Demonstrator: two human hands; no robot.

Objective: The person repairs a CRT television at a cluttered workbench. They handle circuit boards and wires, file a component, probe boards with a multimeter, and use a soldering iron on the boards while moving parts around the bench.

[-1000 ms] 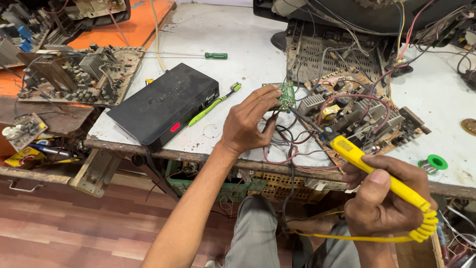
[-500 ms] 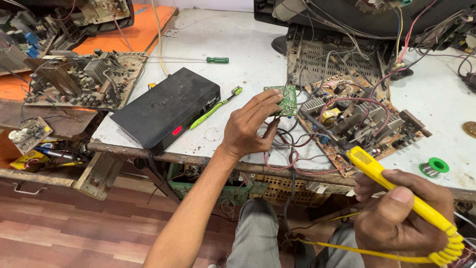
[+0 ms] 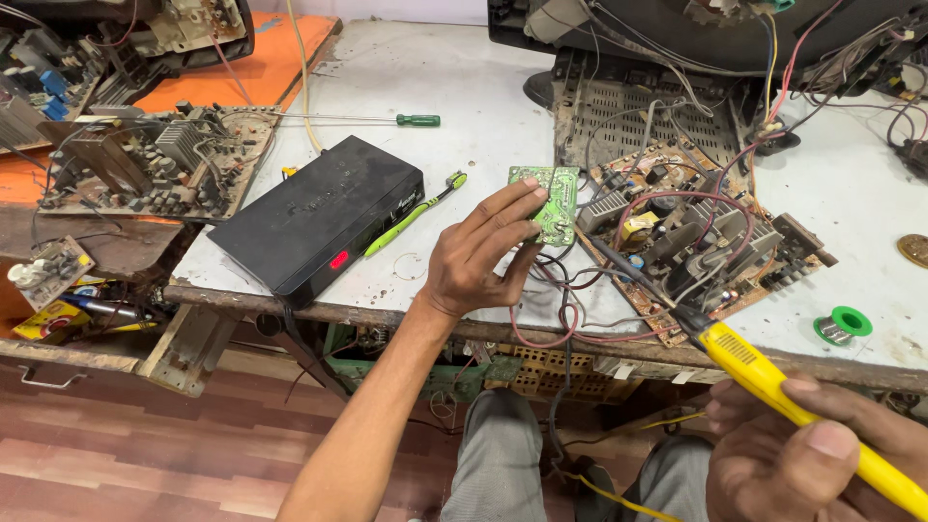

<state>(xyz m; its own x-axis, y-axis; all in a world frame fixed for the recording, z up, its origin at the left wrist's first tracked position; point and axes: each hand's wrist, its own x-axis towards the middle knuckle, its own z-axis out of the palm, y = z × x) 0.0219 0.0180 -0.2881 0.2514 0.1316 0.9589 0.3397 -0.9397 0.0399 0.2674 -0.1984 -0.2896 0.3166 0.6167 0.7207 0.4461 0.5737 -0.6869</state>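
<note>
— What do our hands hold?

— Our left hand (image 3: 478, 261) pinches a small green board (image 3: 547, 201) in a tight grip, just above the table (image 3: 464, 77). Wires (image 3: 551, 300) hang from it.

— And the other?

— Our right hand (image 3: 802, 459) is closed around a yellow iron (image 3: 773, 382), low by the table edge. Its dark tip points up at the wires.

— What is near us?

— A big brown board (image 3: 696, 232) lies beside the green board. A black box (image 3: 319, 213) and a green brush (image 3: 418, 211) lie on the other side.
</note>
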